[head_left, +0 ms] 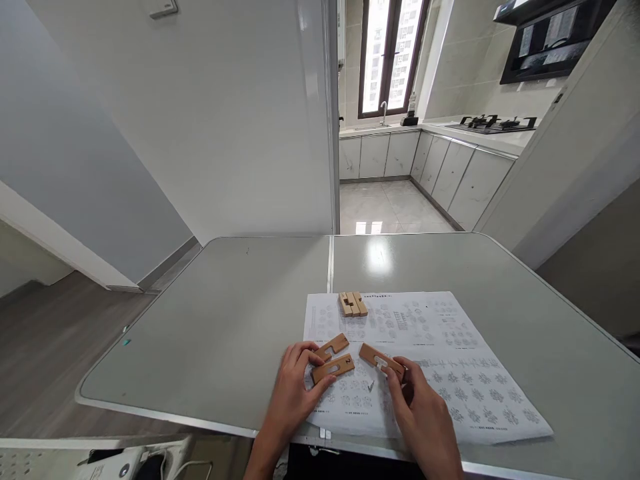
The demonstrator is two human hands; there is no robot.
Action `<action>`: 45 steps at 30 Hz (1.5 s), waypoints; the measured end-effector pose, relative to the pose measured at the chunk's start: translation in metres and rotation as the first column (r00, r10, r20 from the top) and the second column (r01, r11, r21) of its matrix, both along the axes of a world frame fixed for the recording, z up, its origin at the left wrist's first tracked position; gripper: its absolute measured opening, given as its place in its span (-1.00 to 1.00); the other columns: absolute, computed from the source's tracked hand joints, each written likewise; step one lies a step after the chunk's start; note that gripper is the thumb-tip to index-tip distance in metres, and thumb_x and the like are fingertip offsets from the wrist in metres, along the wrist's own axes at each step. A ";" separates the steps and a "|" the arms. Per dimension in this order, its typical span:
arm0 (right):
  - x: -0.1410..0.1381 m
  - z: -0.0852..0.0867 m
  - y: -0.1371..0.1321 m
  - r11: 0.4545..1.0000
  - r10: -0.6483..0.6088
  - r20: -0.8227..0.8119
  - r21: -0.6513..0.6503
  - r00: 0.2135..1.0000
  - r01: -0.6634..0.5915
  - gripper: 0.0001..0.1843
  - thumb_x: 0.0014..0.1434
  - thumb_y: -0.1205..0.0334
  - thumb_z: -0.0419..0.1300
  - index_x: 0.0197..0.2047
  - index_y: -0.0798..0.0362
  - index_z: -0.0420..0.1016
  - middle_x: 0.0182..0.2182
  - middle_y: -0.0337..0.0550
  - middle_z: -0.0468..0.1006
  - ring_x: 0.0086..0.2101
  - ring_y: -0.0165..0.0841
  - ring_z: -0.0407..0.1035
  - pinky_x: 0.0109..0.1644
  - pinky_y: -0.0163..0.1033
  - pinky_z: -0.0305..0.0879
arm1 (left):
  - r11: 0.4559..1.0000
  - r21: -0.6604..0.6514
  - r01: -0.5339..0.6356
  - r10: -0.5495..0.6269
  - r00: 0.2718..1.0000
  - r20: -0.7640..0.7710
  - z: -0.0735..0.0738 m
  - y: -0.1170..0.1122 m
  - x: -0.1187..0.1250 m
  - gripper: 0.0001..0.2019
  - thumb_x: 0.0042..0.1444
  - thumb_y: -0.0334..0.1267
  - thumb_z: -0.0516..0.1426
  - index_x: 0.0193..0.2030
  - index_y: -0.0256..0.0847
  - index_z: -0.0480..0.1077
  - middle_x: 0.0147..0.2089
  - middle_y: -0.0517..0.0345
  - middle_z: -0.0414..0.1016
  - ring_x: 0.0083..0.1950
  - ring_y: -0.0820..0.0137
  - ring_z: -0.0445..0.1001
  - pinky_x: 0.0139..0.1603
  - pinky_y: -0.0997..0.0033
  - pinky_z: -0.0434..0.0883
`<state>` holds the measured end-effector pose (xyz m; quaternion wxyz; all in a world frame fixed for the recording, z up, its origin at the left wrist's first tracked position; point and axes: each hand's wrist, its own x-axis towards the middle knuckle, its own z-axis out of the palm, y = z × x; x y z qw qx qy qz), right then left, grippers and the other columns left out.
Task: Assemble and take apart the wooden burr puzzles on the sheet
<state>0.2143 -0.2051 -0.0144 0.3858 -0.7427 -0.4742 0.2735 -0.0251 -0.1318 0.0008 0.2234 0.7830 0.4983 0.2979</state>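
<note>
My left hand (299, 381) has its thumb and fingers closed round the left ends of two notched wooden puzzle pieces. The nearer wooden piece (341, 366) bears a dark "2" and has a slot cut in it; the farther wooden piece (338, 344) has a notch in its side. In my right hand (419, 401) a third wooden puzzle piece (373, 356) with a cut-out is pinched at its right end. Beyond both hands, several lighter wooden pieces (356, 307) lie side by side on the printed instruction sheet (465, 347).
The sheet, covered in small diagrams, lies on a grey-green folding table (230, 320) with a metal edge and a centre seam. A white box with cables (165, 460) is at the lower left. Past the table lies a kitchen with a gas hob (497, 125).
</note>
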 end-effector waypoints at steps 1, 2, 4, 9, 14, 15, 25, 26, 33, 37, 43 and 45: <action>0.004 0.001 0.000 1.000 0.011 0.027 -0.021 1.000 -0.010 -0.51 0.39 -0.28 0.00 0.08 -0.12 0.45 -0.21 -0.02 0.72 -0.27 -0.03 0.62 -0.28 -0.07 0.43 | 1.000 -0.003 0.004 -0.004 1.000 0.003 0.001 0.000 0.000 -0.79 0.18 -0.20 0.38 -0.16 -0.10 0.44 0.12 0.03 0.51 0.21 0.10 0.48 0.19 -0.01 0.51; 0.007 0.002 0.001 0.999 0.022 0.054 -0.038 0.998 -0.020 -0.54 0.40 -0.27 0.01 0.06 -0.14 0.45 -0.25 -0.04 0.71 -0.31 -0.04 0.61 -0.32 -0.09 0.40 | 1.000 -0.004 0.006 -0.006 1.000 0.008 0.002 0.000 0.000 -0.78 0.18 -0.18 0.38 -0.16 -0.10 0.44 0.11 0.02 0.52 0.19 0.09 0.49 0.17 -0.02 0.51; 0.014 0.004 0.003 0.996 0.053 0.104 -0.070 0.993 -0.046 -0.59 0.40 -0.24 0.01 0.00 -0.16 0.46 -0.30 -0.07 0.70 -0.35 -0.06 0.60 -0.39 -0.12 0.33 | 1.000 -0.003 0.006 -0.006 1.000 0.016 0.003 0.000 0.001 -0.79 0.18 -0.17 0.37 -0.16 -0.10 0.44 0.10 0.02 0.53 0.18 0.07 0.51 0.15 -0.02 0.52; 0.026 0.008 0.012 0.980 0.156 0.158 -0.150 0.975 -0.132 -0.61 0.40 -0.24 -0.01 -0.07 -0.16 0.44 -0.32 -0.09 0.70 -0.34 -0.04 0.59 -0.41 -0.15 0.25 | 1.000 -0.001 0.006 -0.006 1.000 0.013 0.003 -0.001 0.001 -0.79 0.17 -0.19 0.38 -0.16 -0.09 0.44 0.09 0.04 0.53 0.19 0.08 0.50 0.16 0.00 0.52; 0.035 0.008 0.016 0.955 0.219 0.182 -0.242 0.958 -0.173 -0.64 0.41 -0.20 -0.01 -0.02 -0.17 0.41 -0.31 -0.13 0.70 -0.30 -0.05 0.57 -0.38 -0.16 0.22 | 1.000 -0.009 0.012 -0.012 1.000 -0.011 0.005 -0.001 0.001 -0.79 0.17 -0.22 0.38 -0.19 -0.10 0.42 0.10 0.03 0.52 0.19 0.08 0.48 0.16 0.01 0.51; 0.036 0.008 0.017 0.954 0.219 0.190 -0.249 0.957 -0.169 -0.64 0.40 -0.20 0.00 0.00 -0.17 0.42 -0.31 -0.13 0.69 -0.31 -0.05 0.57 -0.38 -0.16 0.21 | 1.000 -0.007 0.014 -0.015 1.000 -0.017 0.006 -0.001 0.001 -0.79 0.17 -0.23 0.37 -0.20 -0.10 0.41 0.10 0.02 0.52 0.18 0.08 0.48 0.16 0.00 0.51; 0.016 0.048 0.054 0.882 0.469 0.103 0.003 0.877 -0.472 -0.72 0.39 0.11 0.09 0.10 -0.19 0.51 -0.12 -0.14 0.67 -0.26 -0.16 0.56 -0.23 -0.13 0.32 | 0.999 0.015 -0.029 0.028 0.996 0.084 0.011 -0.002 0.000 -0.84 0.39 -0.09 0.16 -0.18 -0.08 0.46 0.08 0.00 0.53 0.14 0.14 0.51 0.15 0.07 0.51; 0.010 0.051 0.060 0.855 0.513 0.118 0.011 0.850 -0.518 -0.71 0.39 0.19 0.08 0.09 -0.19 0.52 -0.01 -0.15 0.63 -0.26 -0.20 0.55 -0.21 -0.14 0.33 | 0.997 0.018 -0.077 0.074 0.990 0.117 0.010 -0.003 -0.001 -0.82 0.40 -0.07 0.14 -0.18 -0.08 0.45 0.07 0.00 0.54 0.13 0.15 0.53 0.14 0.08 0.51; -0.026 0.047 0.083 0.714 0.694 0.224 -0.097 0.684 -0.693 -0.54 0.27 0.46 0.12 0.16 -0.12 0.48 0.17 -0.17 0.52 -0.12 -0.24 0.57 -0.19 -0.23 0.31 | 0.910 -0.191 -0.367 0.407 0.879 0.251 0.010 -0.009 -0.006 -0.63 0.44 0.11 -0.01 -0.13 -0.12 0.41 -0.16 0.09 0.65 -0.17 0.23 0.60 -0.15 0.29 0.50; -0.032 0.047 0.085 0.730 0.682 0.270 -0.191 0.680 -0.656 -0.69 0.29 0.41 0.17 0.04 -0.05 0.54 0.02 -0.15 0.59 -0.20 -0.23 0.57 -0.23 -0.22 0.24 | 0.903 -0.141 -0.406 0.430 0.857 0.284 0.010 -0.010 -0.006 -0.62 0.42 0.12 0.01 -0.10 -0.12 0.46 -0.13 0.10 0.64 -0.12 0.24 0.58 -0.08 0.31 0.47; -0.031 0.050 0.084 0.738 0.675 0.244 -0.192 0.696 -0.647 -0.92 0.30 0.31 0.24 -0.26 -0.02 0.53 -0.19 -0.17 0.68 -0.21 -0.18 0.54 -0.26 -0.22 0.14 | 0.868 -0.216 -0.448 0.497 0.791 0.356 0.009 -0.010 -0.011 -0.56 0.38 0.20 0.04 -0.09 -0.13 0.48 -0.16 0.07 0.65 -0.12 0.21 0.55 -0.05 0.27 0.45; -0.031 0.055 0.083 0.730 0.684 0.170 -0.165 0.710 -0.663 -0.84 0.36 0.22 0.21 -0.31 -0.02 0.47 -0.29 -0.16 0.69 -0.28 -0.19 0.53 -0.29 -0.22 0.11 | 0.865 -0.259 -0.431 0.502 0.754 0.423 0.010 -0.007 -0.012 -0.53 0.37 0.23 0.04 -0.08 -0.16 0.48 -0.18 0.03 0.67 -0.11 0.19 0.57 0.02 0.22 0.46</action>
